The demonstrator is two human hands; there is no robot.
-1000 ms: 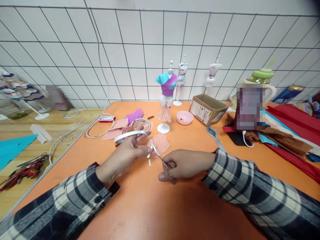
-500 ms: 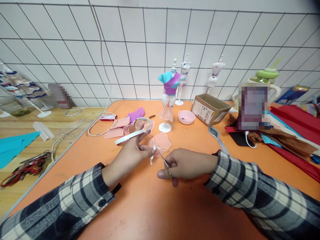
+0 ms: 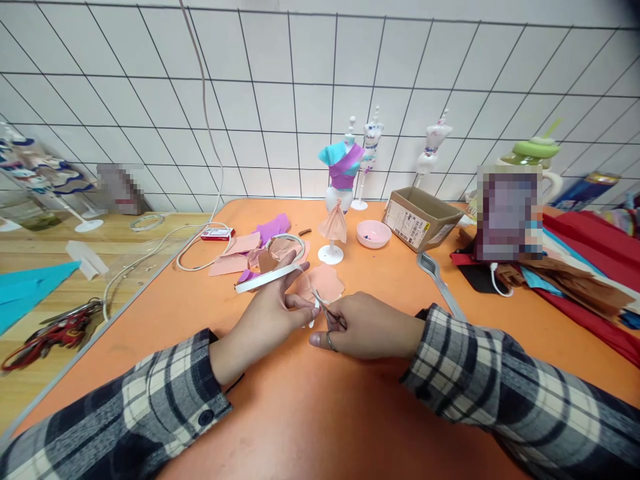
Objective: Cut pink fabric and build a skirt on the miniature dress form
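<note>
My left hand point(image 3: 270, 310) is closed, with a roll of white tape point(image 3: 265, 278) hanging over its fingers. Between its thumb and fingertip it pinches a short white strip of tape point(image 3: 312, 323). My right hand point(image 3: 373, 325) has its thumb and fingers in the handles of small metal scissors point(image 3: 325, 311), whose blades are spread right at the strip. Behind the fingertips lies a scalloped piece of peach crepe paper point(image 3: 326, 283) on the orange table point(image 3: 280, 413). Beyond it stands a small dress form point(image 3: 341, 172) wrapped in teal and purple, with a gathered peach piece on its stand.
A second tape roll point(image 3: 299, 241) lies among peach and purple scraps point(image 3: 243, 244) at left. Behind are a pink bowl point(image 3: 374, 234), a cardboard box point(image 3: 415, 217) and two more dress forms. Red-handled cutters point(image 3: 55, 337) lie far left; coloured paper point(image 3: 590, 267) is stacked at right.
My left hand has shifted slightly right with the tape roll. My right hand has moved a little left, and the scissors' handles and blades are now spread wider beside the strip.
</note>
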